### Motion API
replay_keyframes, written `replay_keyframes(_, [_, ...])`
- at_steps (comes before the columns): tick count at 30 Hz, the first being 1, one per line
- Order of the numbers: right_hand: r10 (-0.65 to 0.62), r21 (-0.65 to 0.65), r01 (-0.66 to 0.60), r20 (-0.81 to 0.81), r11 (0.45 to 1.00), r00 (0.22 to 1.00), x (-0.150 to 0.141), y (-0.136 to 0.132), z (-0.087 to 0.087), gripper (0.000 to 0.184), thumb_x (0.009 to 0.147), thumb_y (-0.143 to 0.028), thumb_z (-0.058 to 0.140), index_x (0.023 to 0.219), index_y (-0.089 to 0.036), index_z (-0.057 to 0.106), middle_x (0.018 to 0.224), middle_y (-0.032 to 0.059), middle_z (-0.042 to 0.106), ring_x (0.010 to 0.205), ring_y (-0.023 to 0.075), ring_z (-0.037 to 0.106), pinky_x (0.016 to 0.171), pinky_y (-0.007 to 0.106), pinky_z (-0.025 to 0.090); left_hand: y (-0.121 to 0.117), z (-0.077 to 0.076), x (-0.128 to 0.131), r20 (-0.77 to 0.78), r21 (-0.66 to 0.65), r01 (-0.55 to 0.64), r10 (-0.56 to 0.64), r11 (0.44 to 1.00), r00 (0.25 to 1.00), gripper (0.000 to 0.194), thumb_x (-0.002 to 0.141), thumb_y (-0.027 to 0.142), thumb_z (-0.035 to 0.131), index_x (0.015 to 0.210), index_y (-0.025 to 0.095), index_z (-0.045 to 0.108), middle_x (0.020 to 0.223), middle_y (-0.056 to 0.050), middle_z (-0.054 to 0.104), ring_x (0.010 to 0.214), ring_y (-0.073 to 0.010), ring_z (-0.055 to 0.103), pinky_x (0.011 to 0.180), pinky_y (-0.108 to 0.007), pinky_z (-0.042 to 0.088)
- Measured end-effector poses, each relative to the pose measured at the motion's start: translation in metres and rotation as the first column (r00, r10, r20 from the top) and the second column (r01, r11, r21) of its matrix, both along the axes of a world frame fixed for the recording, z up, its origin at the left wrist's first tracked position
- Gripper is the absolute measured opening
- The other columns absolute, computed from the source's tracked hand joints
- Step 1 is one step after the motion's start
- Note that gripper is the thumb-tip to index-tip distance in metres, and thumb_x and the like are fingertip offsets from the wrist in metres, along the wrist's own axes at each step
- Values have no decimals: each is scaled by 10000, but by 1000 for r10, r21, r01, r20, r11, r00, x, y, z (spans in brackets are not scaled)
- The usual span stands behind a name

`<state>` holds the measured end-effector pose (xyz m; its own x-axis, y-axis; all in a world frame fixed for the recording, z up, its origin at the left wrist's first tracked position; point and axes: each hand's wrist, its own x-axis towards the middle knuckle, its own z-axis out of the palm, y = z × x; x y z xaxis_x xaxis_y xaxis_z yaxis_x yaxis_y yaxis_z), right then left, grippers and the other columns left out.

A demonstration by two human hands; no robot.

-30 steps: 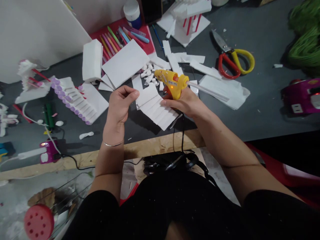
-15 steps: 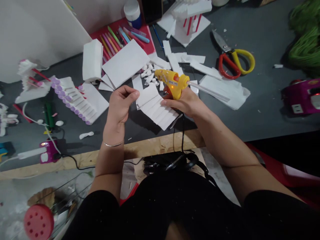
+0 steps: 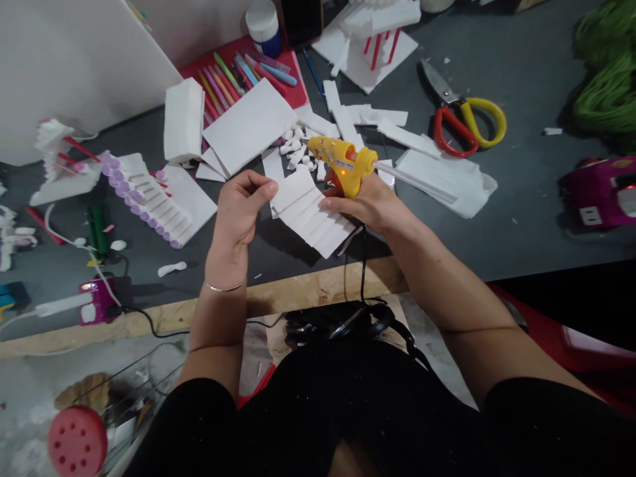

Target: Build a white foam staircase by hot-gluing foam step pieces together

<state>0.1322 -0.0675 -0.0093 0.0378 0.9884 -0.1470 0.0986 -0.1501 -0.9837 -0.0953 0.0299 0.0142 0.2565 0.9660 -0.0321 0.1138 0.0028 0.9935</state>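
Observation:
My left hand (image 3: 246, 202) pinches the upper left corner of a white panel of overlapping strips (image 3: 311, 215) between thumb and fingers. The panel is tilted above the dark tabletop. My right hand (image 3: 365, 202) is wrapped round the handle of a yellow hot glue gun (image 3: 342, 162), with its thumb resting on the panel's right edge. An orange light glows on the gun's side, and a clear glue stick (image 3: 415, 179) juts from its back. The nozzle points left, over small white scraps (image 3: 298, 149). My right fingers are partly hidden behind the gun and the panel.
Scissors with red and yellow handles (image 3: 460, 116) lie at the right, near stacked white sheets (image 3: 447, 175). Coloured pens (image 3: 231, 79) and a white board (image 3: 251, 126) are behind. A model piece with purple scallops (image 3: 142, 199) stands left. A black cord (image 3: 364, 265) hangs over the wooden edge.

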Motion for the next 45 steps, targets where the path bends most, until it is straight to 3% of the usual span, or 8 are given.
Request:
replay_keyframes(18, [-24, 18, 24, 8, 1000, 1000, 0, 1, -3, 573, 735, -517, 869, 1189, -236, 660, 919, 18, 666, 1025, 321, 721, 828, 484, 617, -1, 1, 1, -50, -1, 14, -14, 1000, 999, 247, 703, 244, 852, 673, 218, 607, 678, 32, 587, 675, -121, 540, 695, -281, 472])
replay_keyframes(24, [-33, 26, 33, -8, 999, 999, 0, 0, -3, 598, 741, -544, 870, 1218, -251, 658, 929, 20, 680, 1071, 340, 714, 852, 505, 620, 1, 1, -2, -5, -35, 84, -84, 996, 996, 310, 729, 459, 901, 756, 235, 688, 750, 0, 638, 710, -136, 571, 669, -275, 480])
replay_keyframes(30, [-43, 7, 43, -3, 999, 999, -1, 0, -3, 646, 710, -659, 868, 1171, -255, 663, 911, 37, 741, 992, 341, 738, 931, 577, 623, -3, -7, -4, 19, -123, 130, -129, 984, 991, 487, 816, 709, 788, 894, 231, 742, 839, -45, 723, 765, -177, 680, 655, -298, 512])
replay_keyframes(35, [-43, 52, 42, 28, 998, 999, 1, 2, -11, 651, 721, -698, 844, 1161, -259, 648, 945, 32, 757, 963, 326, 751, 927, 592, 628, -15, -5, 4, 114, -152, 241, -225, 959, 968, 626, 787, 815, 740, 875, 196, 739, 829, -54, 763, 910, -235, 747, 789, -349, 577])
replay_keyframes(40, [-26, 74, 22, 64, 997, 998, 2, 3, -19, 728, 733, -759, 802, 1243, -271, 620, 1018, 47, 755, 1025, 339, 752, 911, 602, 642, -20, -6, 6, 140, -229, 256, -229, 939, 963, 667, 675, 794, 846, 854, 158, 753, 843, -63, 792, 828, -194, 741, 772, -309, 565])
replay_keyframes(45, [-50, 86, 45, 53, 995, 997, 0, 2, -18, 718, 714, -765, 812, 1208, -279, 627, 1020, 39, 753, 1029, 337, 751, 864, 580, 658, -19, -10, 7, 131, -240, 273, -248, 932, 960, 697, 622, 744, 907, 978, 157, 792, 961, -81, 824, 862, -191, 752, 821, -311, 585])
